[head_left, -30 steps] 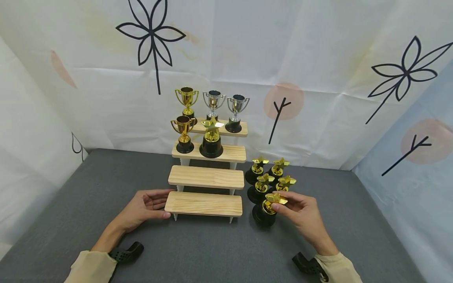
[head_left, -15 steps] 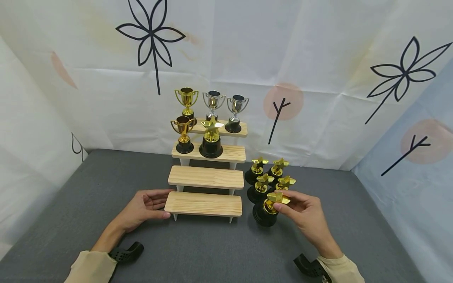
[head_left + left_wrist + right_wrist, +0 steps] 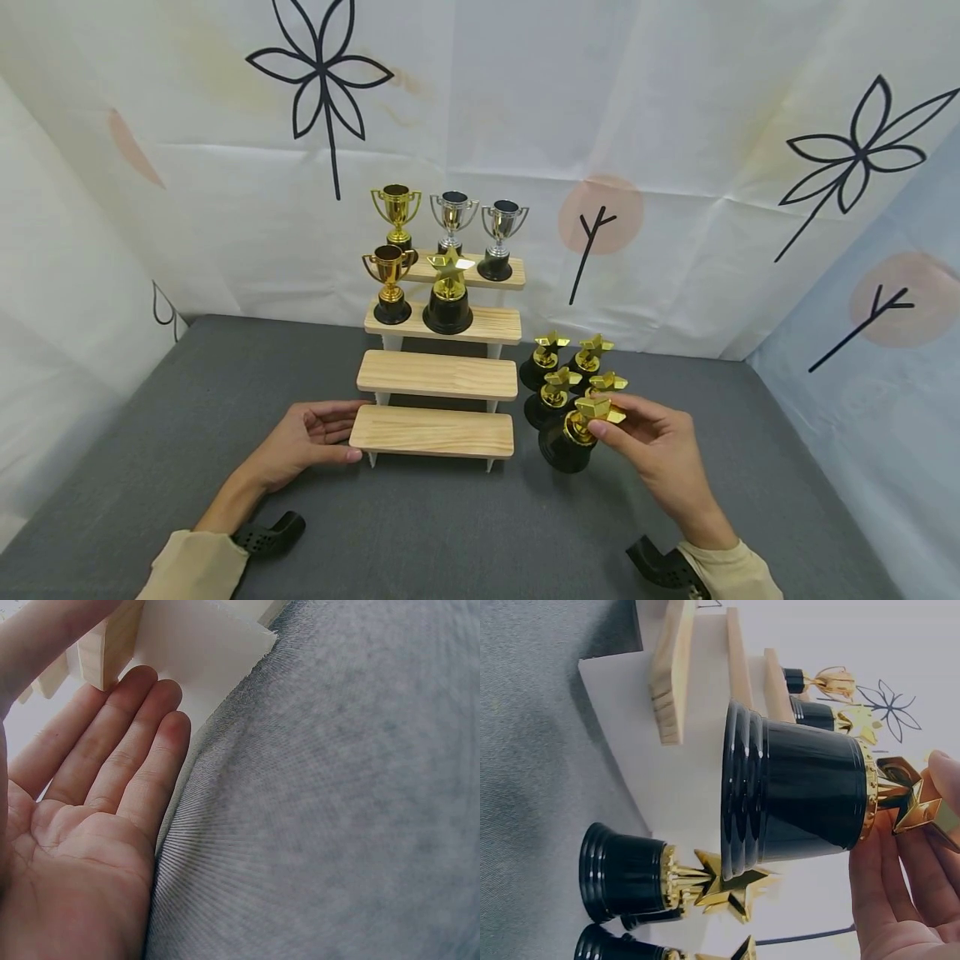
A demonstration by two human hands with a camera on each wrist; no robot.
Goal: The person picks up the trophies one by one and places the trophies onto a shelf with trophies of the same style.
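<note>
My right hand [image 3: 656, 454] pinches the gold star of a star trophy [image 3: 810, 787] with a black base. In the right wrist view that trophy hangs above the grey tabletop, its base apart from the cloth. Several other star trophies [image 3: 553, 398] stand close behind it, right of the stepped wooden stand [image 3: 431, 432]. My left hand [image 3: 318, 442] lies at the stand's left end with its fingers straight, beside the lowest step. In the left wrist view the fingertips [image 3: 174, 727] are near the white side support [image 3: 202, 652]; firm contact is hard to tell.
On the top step stand a gold cup [image 3: 396, 207] and two silver cups [image 3: 453, 212]. A bronze-coloured cup [image 3: 390, 271] and a star trophy [image 3: 448, 300] share the step below. A white patterned cloth [image 3: 510, 108] rises behind the grey table [image 3: 442, 533].
My right hand has raised the star trophy slightly and moved a little to the right with it, tilting it. The left hand and the stand have stayed in place.
</note>
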